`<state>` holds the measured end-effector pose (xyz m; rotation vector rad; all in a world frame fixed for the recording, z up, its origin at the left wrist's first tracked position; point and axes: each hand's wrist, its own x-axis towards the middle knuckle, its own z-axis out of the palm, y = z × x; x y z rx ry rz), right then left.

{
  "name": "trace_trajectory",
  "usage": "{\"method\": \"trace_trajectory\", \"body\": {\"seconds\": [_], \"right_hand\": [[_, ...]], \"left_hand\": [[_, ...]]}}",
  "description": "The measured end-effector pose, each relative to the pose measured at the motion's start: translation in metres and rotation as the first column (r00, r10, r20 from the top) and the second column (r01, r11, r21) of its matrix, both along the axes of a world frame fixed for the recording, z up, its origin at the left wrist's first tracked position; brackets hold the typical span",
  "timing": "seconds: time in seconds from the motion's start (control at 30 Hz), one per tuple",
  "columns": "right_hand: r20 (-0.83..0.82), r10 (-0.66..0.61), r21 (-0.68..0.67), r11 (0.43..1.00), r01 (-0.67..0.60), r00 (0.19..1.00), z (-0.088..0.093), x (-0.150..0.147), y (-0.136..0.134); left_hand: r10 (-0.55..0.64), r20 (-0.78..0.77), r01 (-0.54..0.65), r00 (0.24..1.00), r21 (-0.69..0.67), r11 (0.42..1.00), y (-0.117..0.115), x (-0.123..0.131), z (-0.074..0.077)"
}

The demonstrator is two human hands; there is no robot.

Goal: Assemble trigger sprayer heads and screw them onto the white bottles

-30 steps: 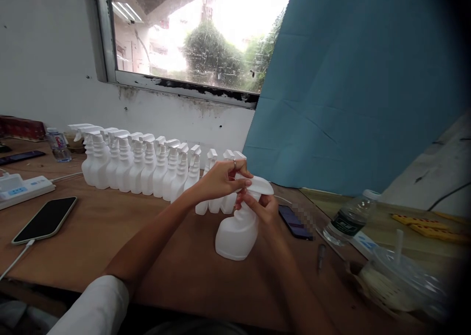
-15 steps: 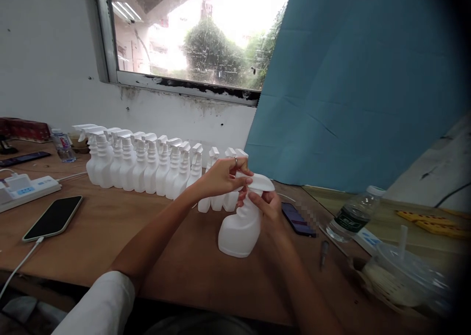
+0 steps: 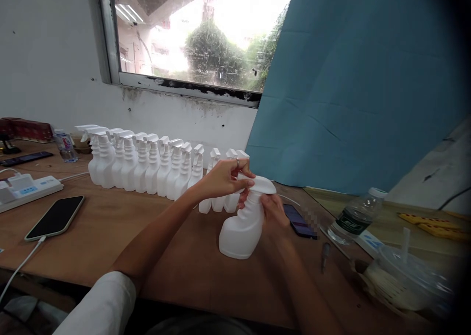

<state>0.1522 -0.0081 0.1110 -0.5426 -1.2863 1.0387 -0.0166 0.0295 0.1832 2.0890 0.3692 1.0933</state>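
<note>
A white spray bottle (image 3: 241, 234) stands on the brown table, its white spray head (image 3: 263, 184) on top. My left hand (image 3: 230, 178), with a ring on one finger, grips the spray head from its left side. Thumb and fingers of my right hand (image 3: 274, 210) close on the bottle's neck and collar just under the head's right end. Behind my left hand, a long row of white spray bottles (image 3: 147, 166) with spray heads lines the wall, and several more are partly hidden by the hand.
A phone (image 3: 55, 217) on a cable and a power strip (image 3: 33, 190) lie at the left. To the right are another phone (image 3: 300, 220), a water bottle (image 3: 353, 219), a small dark tool (image 3: 325, 256) and a lidded plastic cup (image 3: 405, 276). A blue cloth (image 3: 349, 90) hangs behind.
My right thumb and fingers have shifted slightly at the bottle's neck, with the thumb further right. My left hand stays on the spray head. The view has moved a little.
</note>
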Motion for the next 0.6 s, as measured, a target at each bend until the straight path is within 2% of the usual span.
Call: {"method": "trace_trajectory", "body": {"seconds": [0.07, 0.23, 0.37, 0.43, 0.5, 0.6], "right_hand": [[0.017, -0.010, 0.002, 1.000, 0.010, 1.000, -0.002, 0.002, 0.001], [0.040, -0.071, 0.009, 0.997, 0.070, 0.997, -0.006, 0.004, 0.005], [0.040, -0.077, 0.001, 0.997, 0.077, 0.996, -0.004, 0.003, 0.005], [0.049, -0.051, -0.009, 0.999, 0.052, 0.997, -0.002, 0.003, 0.004], [0.076, -0.019, -0.007, 1.000, 0.019, 0.997, -0.002, 0.005, 0.003], [0.125, -0.014, 0.005, 1.000, 0.013, 0.992, -0.005, 0.008, 0.004]], "left_hand": [[0.008, 0.003, -0.008, 1.000, 0.011, 1.000, 0.000, 0.000, 0.000], [-0.062, 0.020, 0.064, 0.998, -0.075, 0.995, 0.000, 0.000, -0.001], [0.010, -0.001, -0.010, 1.000, -0.043, 0.999, 0.000, 0.001, -0.001], [0.078, -0.016, -0.078, 0.997, 0.013, 0.997, -0.001, 0.000, -0.001], [0.120, -0.001, -0.118, 0.993, 0.126, 0.985, -0.004, -0.001, -0.003], [0.149, 0.127, -0.182, 0.981, 0.320, 0.930, -0.010, -0.006, -0.011]]}}
